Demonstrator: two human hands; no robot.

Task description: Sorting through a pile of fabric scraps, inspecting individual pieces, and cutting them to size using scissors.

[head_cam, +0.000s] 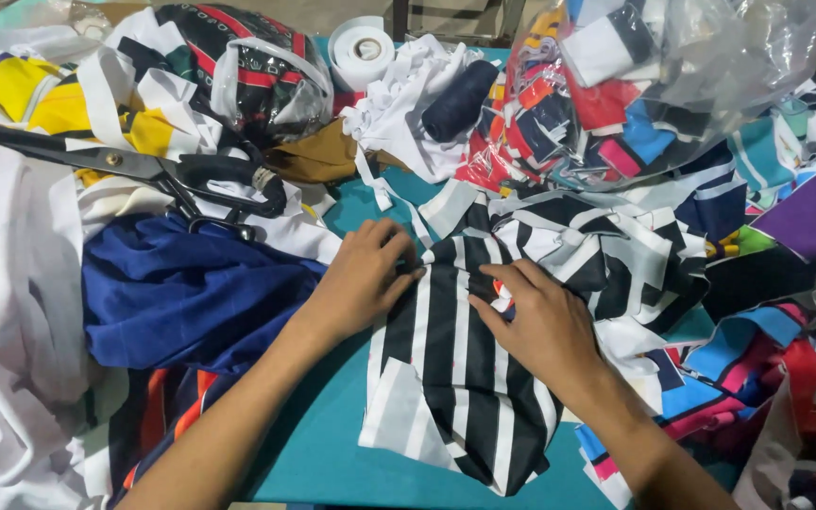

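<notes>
Both hands press on a black-and-white striped fabric piece [455, 368] lying on the teal table [332, 453], near its front edge. The left hand [361, 279] is curled, fingers pinching the cloth's upper left edge; the right hand [535, 326] lies flatter, fingertips on a small red patch. The piece looks partly smoothed, its upper end bunched. Large black-handled scissors [172, 175] rest untouched toward the left edge (on heaped fabric).

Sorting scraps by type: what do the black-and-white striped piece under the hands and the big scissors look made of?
Black-and-white striped piece: looks like thin, smooth synthetic fabric; it creases softly with a slight sheen. Big scissors: grey metal blades, dull finish; black loop handles, probably coated or plastic.
</notes>
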